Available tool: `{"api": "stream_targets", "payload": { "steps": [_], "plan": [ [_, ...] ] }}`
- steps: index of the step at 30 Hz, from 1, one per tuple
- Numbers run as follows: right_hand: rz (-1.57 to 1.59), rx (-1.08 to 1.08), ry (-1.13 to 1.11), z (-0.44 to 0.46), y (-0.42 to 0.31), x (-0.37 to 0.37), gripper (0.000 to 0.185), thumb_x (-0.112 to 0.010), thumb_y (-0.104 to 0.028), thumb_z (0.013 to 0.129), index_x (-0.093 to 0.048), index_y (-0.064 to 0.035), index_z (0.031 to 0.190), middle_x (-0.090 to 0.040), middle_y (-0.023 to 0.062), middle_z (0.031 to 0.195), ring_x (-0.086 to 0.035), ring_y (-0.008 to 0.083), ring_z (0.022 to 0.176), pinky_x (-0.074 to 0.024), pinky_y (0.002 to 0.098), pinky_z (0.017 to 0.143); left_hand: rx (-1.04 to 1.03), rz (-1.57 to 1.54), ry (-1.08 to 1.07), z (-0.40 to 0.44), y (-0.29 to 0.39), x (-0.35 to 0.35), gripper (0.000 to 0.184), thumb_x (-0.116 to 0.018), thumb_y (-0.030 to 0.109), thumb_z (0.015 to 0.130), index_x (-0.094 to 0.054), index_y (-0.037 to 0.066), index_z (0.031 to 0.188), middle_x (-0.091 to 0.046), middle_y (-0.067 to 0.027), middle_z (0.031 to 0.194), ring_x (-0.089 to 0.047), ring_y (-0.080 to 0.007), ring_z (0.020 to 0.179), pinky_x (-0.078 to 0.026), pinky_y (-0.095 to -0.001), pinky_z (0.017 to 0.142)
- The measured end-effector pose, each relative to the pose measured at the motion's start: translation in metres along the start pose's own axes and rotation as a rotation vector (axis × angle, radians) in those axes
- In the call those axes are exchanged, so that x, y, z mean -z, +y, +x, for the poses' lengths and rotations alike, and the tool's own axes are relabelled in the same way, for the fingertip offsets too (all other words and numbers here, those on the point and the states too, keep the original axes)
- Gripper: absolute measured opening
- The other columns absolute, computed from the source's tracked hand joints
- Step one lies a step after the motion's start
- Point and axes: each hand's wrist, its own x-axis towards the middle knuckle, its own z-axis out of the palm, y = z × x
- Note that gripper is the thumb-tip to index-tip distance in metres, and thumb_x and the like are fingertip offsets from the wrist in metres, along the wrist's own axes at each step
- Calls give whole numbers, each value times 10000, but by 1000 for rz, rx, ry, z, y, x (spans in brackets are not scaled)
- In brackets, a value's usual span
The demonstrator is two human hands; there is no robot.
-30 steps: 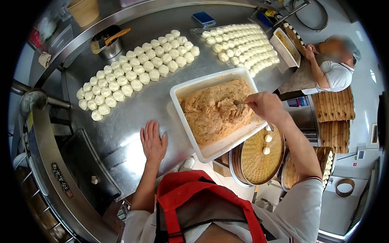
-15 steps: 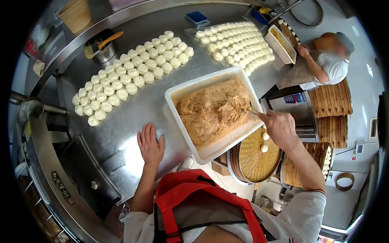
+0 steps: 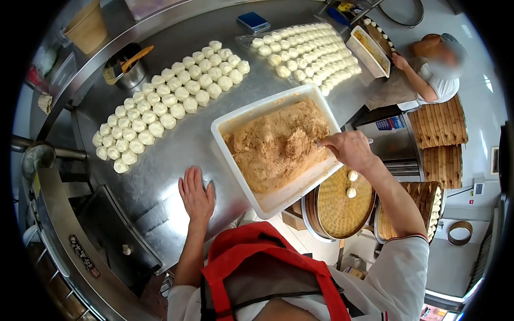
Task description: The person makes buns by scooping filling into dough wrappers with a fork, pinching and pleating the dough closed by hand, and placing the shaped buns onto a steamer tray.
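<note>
Right hand (image 3: 350, 151): fingers curled closed round a thin utensil (image 3: 319, 144), tip at the filling (image 3: 276, 147), tub's 3 o'clock side. Left hand (image 3: 197, 196): palm down, fingers straight and slightly apart, thumb out (pressing or just resting, can't tell). Steel table (image 3: 201, 136) carries the white tub (image 3: 292, 192). From tub: co-worker (image 3: 441, 84) at 2, round steamer (image 3: 340, 216) at 4, dough buns (image 3: 169, 100) at 10. Versus last frame: right fingertips moved inward from the rim.

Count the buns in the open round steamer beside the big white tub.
2 in view in the steamer: the upper bun near the right hand, the lower bun just below it. The tub and hand may hide more.
</note>
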Motion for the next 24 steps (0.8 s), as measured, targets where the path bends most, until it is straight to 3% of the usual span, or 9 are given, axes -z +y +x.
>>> {"api": "stream_targets", "payload": {
  "steps": [11, 15, 20, 24],
  "plan": [
    [-319, 107, 24, 27, 1, 75, 178, -554, -141, 863, -719, -165, 925, -673, 39, 724, -673, 200, 691, -516, 357, 597, 1, -21, -3, -1, 1, 1, 550, -525, 262, 906, -422, -6, 1375, -419, -178, 1427, -334, -327, 1366, -165, -495, 1156],
    [-55, 47, -145, 26, -3, 66, 92, -668, -197, 825, -748, -194, 869, -685, 51, 728, -654, 258, 648, -510, 376, 620, 13, -39, -12, 0, 1, 3, 550, -524, 264, 907, -423, -11, 1372, -420, -177, 1426, -334, -329, 1365, -164, -495, 1155],
    [100, -34, -237, 44, -9, 29, 98, -637, -176, 819, -727, -173, 856, -696, 53, 803, -673, 241, 797, -522, 390, 687, 20, -43, -17, 0, 0, 1, 551, -522, 267, 908, -422, -13, 1371, -420, -175, 1426, -336, -329, 1363, -166, -496, 1153],
    [-27, 38, -230, 58, -14, 34, 90, -628, -146, 802, -713, -157, 829, -692, 62, 790, -684, 237, 798, -524, 389, 679, 7, -38, -15, 0, 2, 2, 547, -522, 266, 909, -424, -11, 1370, -422, -172, 1426, -335, -327, 1364, -164, -495, 1154]
  ]
}}
